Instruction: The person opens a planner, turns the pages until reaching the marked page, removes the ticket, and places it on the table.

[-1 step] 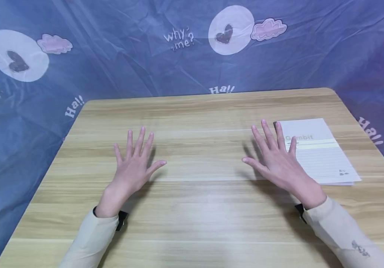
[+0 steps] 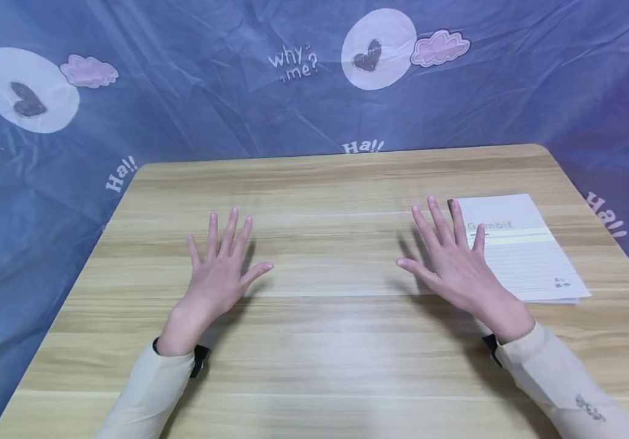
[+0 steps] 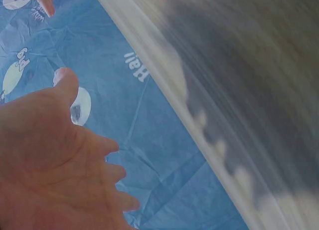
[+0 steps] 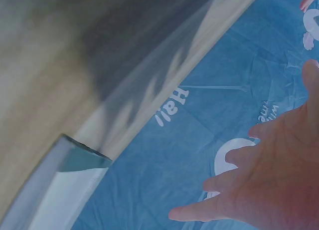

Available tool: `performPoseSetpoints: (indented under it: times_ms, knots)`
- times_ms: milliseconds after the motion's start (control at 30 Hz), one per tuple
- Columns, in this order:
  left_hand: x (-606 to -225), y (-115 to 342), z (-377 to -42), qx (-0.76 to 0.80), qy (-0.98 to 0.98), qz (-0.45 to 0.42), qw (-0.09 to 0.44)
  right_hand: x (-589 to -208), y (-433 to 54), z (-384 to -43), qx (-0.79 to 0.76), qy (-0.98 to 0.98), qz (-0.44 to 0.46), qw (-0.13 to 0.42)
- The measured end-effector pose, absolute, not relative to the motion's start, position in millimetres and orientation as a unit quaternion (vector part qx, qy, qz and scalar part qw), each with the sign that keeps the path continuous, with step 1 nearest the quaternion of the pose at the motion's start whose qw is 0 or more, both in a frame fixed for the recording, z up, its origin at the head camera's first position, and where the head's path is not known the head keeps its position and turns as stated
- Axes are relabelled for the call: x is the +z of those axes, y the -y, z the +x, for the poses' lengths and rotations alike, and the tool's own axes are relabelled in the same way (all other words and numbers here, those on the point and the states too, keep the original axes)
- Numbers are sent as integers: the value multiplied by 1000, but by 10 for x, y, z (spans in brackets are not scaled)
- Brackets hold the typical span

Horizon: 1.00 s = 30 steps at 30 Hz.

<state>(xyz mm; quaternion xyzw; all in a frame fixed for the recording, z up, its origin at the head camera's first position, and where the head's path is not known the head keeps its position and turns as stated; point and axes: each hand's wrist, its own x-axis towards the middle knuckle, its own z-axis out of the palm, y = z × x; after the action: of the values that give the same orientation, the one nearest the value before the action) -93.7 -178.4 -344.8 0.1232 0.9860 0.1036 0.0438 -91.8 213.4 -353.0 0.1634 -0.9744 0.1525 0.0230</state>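
Note:
Both hands hover over the wooden table point(image 2: 314, 347), palms down and fingers spread. On the left side is my left hand point(image 2: 217, 280), holding nothing, its shadow falling on the wood beside it. My right hand point(image 2: 454, 268) is likewise bare, at the right, and its little finger overlaps the notebook's left edge in the head view. The notebook point(image 2: 534, 262) has a pale cover printed with "Gambit" and ruled lines, and lies flat on the table. In the right wrist view, the notebook point(image 4: 70, 190) shows a dark edge, apart from the right hand point(image 4: 269, 175). The left wrist view shows the left palm point(image 3: 60, 160).
A blue cloth point(image 2: 210, 79) with hearts, clouds and lettering hangs behind the table and along its sides. The table's far edge meets it. Light sleeves point(image 2: 147, 390) cover both forearms, with a dark band point(image 2: 199, 361) at the left wrist.

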Motion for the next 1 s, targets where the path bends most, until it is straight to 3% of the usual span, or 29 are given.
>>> performPoseSetpoints:
  times_ms: [500, 1000]
  knots:
    - [-3403, 1470, -973, 98, -982, 156, 51, -3385, -2429, -854, 166, 977, 134, 17]
    - [-3520, -153, -1123, 103, -918, 342, 175, -3433, -3771, -954, 257, 965, -5, -45]
